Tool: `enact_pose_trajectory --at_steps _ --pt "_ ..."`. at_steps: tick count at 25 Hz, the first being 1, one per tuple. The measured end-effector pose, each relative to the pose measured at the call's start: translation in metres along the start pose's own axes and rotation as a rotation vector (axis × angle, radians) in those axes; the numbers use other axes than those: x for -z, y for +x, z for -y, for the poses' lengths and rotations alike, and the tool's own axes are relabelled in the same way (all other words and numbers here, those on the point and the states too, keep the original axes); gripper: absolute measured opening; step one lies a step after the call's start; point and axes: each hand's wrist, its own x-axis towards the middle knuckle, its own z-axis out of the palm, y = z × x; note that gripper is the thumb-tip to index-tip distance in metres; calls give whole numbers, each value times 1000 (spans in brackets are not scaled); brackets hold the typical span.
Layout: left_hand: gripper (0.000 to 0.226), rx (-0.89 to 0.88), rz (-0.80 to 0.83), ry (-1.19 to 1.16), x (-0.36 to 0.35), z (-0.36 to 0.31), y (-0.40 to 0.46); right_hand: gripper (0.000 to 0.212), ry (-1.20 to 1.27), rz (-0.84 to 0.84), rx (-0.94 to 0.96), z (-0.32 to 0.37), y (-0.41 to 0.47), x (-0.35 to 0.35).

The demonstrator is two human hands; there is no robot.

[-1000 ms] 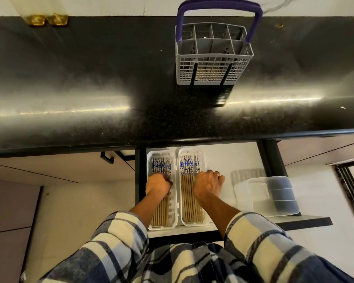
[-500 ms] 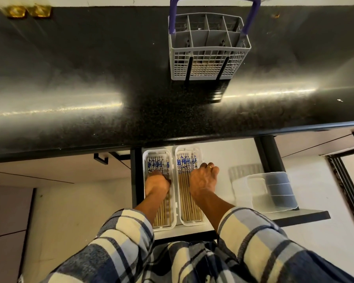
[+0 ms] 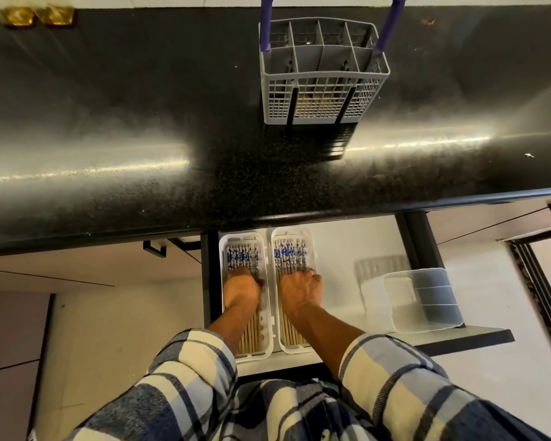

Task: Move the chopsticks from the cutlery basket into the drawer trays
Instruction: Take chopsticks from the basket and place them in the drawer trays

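Two white trays sat side by side in the open drawer [image 3: 357, 249], the left tray [image 3: 225, 249] and the right tray [image 3: 312, 246] each holding chopsticks, with the left hand [image 3: 240, 289] and right hand [image 3: 299, 289] curled down onto them; whether the fingers gripped any could not be told. The cutlery basket [image 3: 323, 71] stood on the counter [image 3: 140, 122], seemingly with more at its bottom. Pressing evenly to level each bundle, ends aligned, would probably serve best.
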Motion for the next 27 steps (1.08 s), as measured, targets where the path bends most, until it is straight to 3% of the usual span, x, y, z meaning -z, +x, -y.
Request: enact_pose_trajectory --at_steps 8,27 --pt "22 -11 -28 45 6 7 -2 16 377 27 -102 -2 0 -2" --pt "16 -13 -60 -11 12 8 -19 19 441 8 -105 -4 -9 -3"
